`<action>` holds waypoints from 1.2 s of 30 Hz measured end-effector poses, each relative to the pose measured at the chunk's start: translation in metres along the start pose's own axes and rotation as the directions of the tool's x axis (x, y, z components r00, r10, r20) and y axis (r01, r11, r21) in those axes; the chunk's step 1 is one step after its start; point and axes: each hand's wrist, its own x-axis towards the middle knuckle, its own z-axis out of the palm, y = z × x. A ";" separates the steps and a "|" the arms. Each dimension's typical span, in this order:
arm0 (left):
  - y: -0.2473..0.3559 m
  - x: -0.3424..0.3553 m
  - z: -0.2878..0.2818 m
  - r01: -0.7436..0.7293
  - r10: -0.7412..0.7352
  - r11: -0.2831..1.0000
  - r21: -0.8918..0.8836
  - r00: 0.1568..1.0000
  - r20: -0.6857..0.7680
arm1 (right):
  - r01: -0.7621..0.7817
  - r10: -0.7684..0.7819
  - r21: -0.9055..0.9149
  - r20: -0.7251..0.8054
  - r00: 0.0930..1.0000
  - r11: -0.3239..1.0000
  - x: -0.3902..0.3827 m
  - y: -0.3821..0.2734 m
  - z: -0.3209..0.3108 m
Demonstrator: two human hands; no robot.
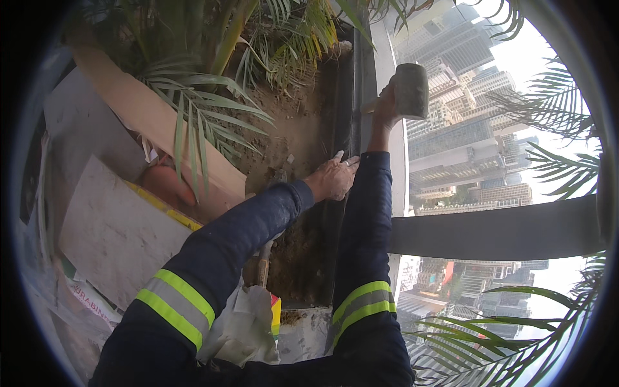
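My right hand [385,108] is raised over the pale ledge and grips a mallet [412,91] with a thick, dark grey-green head. A short, light piece of its handle shows on the left of the fist. Lower down, my left hand [333,178] rests on the dark edge [348,122] of the planter, its fingers stretched out and apart. A pale band circles one finger. Whether anything lies beneath that palm is hidden. Brown soil [293,132] fills the planter to the left of the hands.
Palm fronds [200,106] hang over the soil. Bent cardboard [164,132] and a grey-white board [119,229] lie at left around an orange rounded object [169,184]. A wooden stick [264,263] stands near my left forearm. Beyond the pale ledge [394,155], a grey beam [496,229] crosses before distant high-rises.
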 end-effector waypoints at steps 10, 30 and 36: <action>-0.007 0.003 0.016 -0.007 -0.012 0.992 -0.123 0.989 -0.148 | 0.170 -0.174 -0.079 -0.051 0.983 0.982 -0.002 0.019 0.006; 0.001 0.000 -0.004 -0.009 0.008 0.999 -0.033 1.000 -0.021 | 0.113 -0.068 0.223 -0.200 0.977 0.968 -0.002 -0.012 -0.007; 0.004 0.000 -0.006 -0.030 0.030 0.999 0.014 0.999 0.014 | 0.173 -0.184 -0.108 -0.098 0.978 0.979 -0.016 0.006 -0.021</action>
